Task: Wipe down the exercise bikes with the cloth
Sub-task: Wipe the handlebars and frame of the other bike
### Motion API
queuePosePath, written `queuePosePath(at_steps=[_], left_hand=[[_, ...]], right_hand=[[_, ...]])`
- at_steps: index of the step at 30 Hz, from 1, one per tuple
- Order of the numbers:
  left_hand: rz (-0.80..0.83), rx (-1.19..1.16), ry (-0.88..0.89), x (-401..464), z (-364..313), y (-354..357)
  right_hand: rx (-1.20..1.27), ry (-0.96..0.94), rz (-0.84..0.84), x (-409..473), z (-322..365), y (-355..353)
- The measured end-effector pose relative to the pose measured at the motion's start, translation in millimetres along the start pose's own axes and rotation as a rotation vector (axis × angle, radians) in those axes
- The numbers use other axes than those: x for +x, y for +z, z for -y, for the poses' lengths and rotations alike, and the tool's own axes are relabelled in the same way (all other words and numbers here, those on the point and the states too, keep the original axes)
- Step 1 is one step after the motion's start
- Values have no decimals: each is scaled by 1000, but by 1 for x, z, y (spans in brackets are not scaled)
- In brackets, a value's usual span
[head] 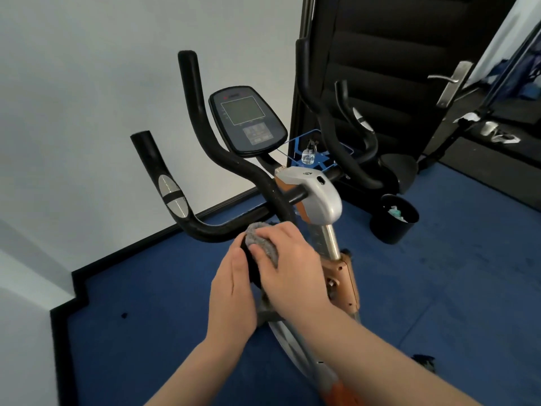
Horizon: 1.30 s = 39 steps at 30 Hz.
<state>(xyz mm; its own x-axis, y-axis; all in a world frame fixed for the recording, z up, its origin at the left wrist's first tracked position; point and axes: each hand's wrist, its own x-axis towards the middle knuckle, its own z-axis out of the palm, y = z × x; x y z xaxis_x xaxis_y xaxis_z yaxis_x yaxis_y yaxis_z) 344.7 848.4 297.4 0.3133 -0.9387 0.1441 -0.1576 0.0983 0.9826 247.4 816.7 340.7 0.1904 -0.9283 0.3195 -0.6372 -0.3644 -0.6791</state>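
Our grey cloth (262, 244) sits bunched under the fingers of our right hand (292, 265), pressed onto a black rounded part of the exercise bike (319, 197) low in front of the handlebar (205, 159); a fold of the cloth shows above and left of the knuckles. The right grip is closed over the cloth, fingers curved down across it and thumb side toward us. Our left hand (234, 297) cups the same black part from the left, fingers together and pointing up and away, thumb lying along its near edge; its grip is a narrow wrap on the bike part and not on the cloth, though the fingertips come just beside the cloth's edge. Both forearms reach in from the lower right and lower middle of the view, bare, the right crossing above the bike's orange and silver frame.

Beyond the hands the console (247, 121) stands tilted between the handlebar horns. A black bin (393, 221) stands on the blue floor (146, 303) to the right of the bike, well apart from the hands.
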Motion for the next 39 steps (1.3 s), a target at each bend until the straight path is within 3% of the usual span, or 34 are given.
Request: queuePosePath(at_steps=[4, 9, 12, 15, 16, 19, 20, 22, 26, 29, 35, 39], left_hand=[[37, 17, -16, 3, 3, -7], [29, -13, -10, 4, 1, -5], [38, -3, 3, 5, -4, -7], [22, 48, -16, 7, -8, -7], [16, 75, -29, 10, -9, -6], [13, 166, -37, 22, -14, 1], [8, 204, -22, 27, -17, 3], [-1, 277, 16, 40, -25, 5], [1, 470, 99, 61, -35, 11], [-7, 587, 82, 63, -33, 16], [-120, 736, 181, 56, -32, 17], [-186, 849, 181, 54, -29, 16]], right_hand=[[233, 80, 296, 6, -11, -21], [20, -94, 67, 18, 0, -14], [20, -96, 161, 5, -4, -10], [-44, -117, 371, 2, -20, -42], [-76, -134, 356, 5, -22, -53], [-10, -133, 61, 29, -25, -71], [-7, -107, 40, 37, -24, -69], [-46, -25, 116, 42, -26, -55], [-67, 5, 5, 14, -44, -43], [-38, 48, 72, -1, -64, -51], [537, 307, -9, 43, -73, -51], [464, 223, 114, 43, -76, -30]])
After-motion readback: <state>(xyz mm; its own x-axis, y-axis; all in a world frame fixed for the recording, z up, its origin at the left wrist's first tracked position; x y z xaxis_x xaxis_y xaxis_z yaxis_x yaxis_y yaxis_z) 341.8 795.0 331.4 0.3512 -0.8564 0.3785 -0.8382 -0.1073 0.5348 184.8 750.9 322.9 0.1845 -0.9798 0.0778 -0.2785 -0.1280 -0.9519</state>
